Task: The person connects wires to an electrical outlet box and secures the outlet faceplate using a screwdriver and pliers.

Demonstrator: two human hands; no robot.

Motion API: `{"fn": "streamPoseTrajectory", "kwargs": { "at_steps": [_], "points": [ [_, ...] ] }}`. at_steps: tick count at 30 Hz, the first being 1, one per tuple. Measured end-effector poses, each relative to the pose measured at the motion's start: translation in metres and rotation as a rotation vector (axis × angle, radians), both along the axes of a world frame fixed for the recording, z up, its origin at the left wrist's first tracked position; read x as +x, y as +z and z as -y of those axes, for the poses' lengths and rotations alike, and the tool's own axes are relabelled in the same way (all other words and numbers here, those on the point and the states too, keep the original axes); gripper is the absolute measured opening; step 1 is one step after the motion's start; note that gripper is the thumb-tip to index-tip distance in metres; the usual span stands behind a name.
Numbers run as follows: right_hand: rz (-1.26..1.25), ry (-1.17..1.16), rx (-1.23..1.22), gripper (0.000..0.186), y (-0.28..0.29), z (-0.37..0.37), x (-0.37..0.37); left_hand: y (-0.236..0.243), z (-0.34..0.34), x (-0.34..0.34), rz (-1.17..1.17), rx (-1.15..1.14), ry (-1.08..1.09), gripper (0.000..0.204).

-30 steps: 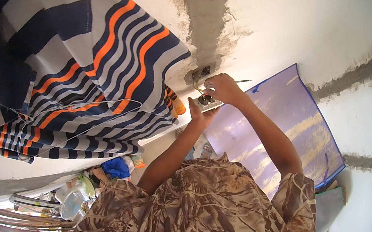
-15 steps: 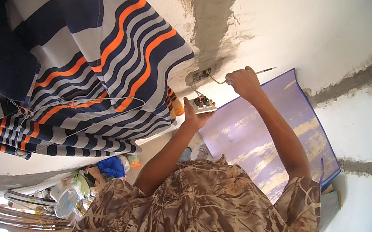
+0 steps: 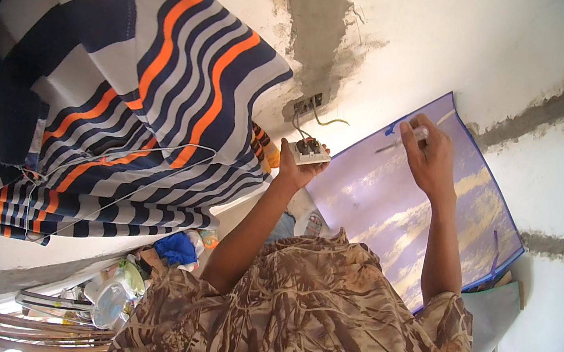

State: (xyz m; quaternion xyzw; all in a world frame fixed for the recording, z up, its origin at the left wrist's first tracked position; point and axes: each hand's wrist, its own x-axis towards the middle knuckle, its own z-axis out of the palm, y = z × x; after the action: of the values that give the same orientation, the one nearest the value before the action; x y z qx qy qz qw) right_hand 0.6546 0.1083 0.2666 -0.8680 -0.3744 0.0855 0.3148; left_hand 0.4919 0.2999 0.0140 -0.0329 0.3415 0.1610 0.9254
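My left hand (image 3: 295, 172) is closed around the edge of a white electrical wall plate (image 3: 314, 159), its back with dark terminal blocks facing up. Grey wires (image 3: 297, 123) run from the plate to a recessed wall box (image 3: 307, 104). A loose yellow-green wire (image 3: 333, 122) sticks out of that box and curves to the right, its end free. To the right, my right hand (image 3: 435, 163) is raised and grips a screwdriver (image 3: 420, 133) by its clear handle. The thin shaft, slightly blurred, points left toward the wire and touches nothing.
A striped cloth (image 3: 185, 85) with orange bands hangs on the left, with a thin white cord (image 3: 182, 148) across it. Behind my right hand is a purple, cloud-patterned sheet (image 3: 365, 212). Several household items and a blue bundle (image 3: 174, 249) lie at lower left. Grey cement strips (image 3: 316, 18) cross the wall.
My right hand has let go of the yellow-green wire and moved right. The screwdriver, which pointed to the upper right, now points left. My left hand still holds the wall plate.
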Motion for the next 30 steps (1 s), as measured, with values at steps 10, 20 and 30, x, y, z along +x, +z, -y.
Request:
{"fn": "streamPoseTrajectory", "kwargs": {
  "at_steps": [10,20,30],
  "points": [
    [-0.224,0.113,0.399,0.015,-0.063,0.007,-0.079,0.002,0.003,0.007,0.003,0.044,0.009,0.078],
    [-0.186,0.139,0.376,0.015,-0.076,0.003,-0.088,-0.001,0.008,0.009,0.032,0.077,0.026,0.084],
    [-0.154,0.127,0.406,0.015,-0.083,0.004,-0.092,0.004,0.008,0.011,0.006,0.017,0.031,0.085]
  ]
}}
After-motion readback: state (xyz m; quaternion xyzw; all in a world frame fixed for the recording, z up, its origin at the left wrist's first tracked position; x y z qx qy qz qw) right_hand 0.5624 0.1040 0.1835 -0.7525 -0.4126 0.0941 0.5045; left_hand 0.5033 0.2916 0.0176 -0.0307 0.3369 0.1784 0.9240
